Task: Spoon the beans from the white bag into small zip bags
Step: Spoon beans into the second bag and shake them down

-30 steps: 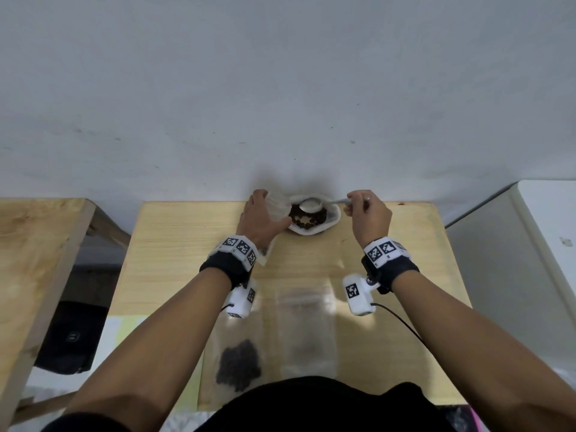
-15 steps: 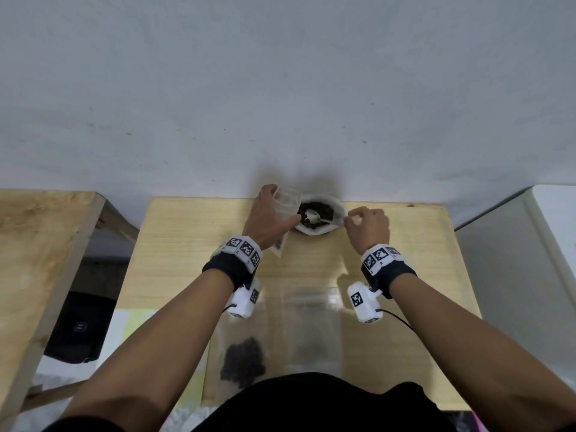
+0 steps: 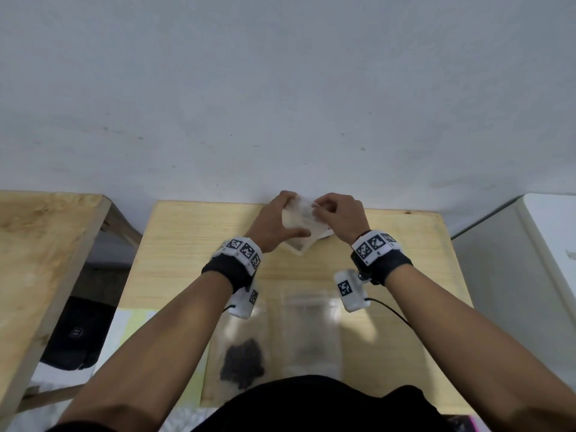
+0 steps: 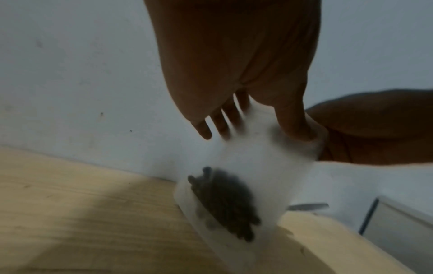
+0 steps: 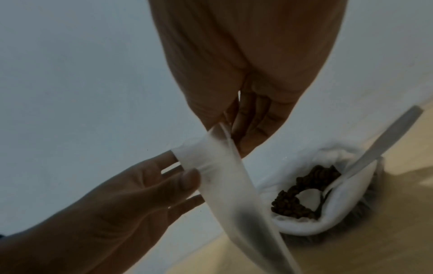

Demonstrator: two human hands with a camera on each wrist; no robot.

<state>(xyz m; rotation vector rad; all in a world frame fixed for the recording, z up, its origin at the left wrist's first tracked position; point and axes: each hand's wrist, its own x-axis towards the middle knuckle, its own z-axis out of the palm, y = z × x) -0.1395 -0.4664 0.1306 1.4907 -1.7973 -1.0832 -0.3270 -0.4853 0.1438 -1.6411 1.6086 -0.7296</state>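
Both hands: left point(image 3: 274, 224) and right point(image 3: 338, 213) pinching zip bag point(image 4: 236, 192) mouth, long axis hanging downward, probably sealing; spoon point(image 5: 384, 140) left in white bag point(image 5: 304, 225), just beside right.

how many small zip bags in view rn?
3. One small zip bag is held up between both hands at the table's far edge; two lie flat near the body: left, right. Arms may hide more.

No text can be read anywhere (only square coded markers on the wristbands point(image 3: 244, 248)).
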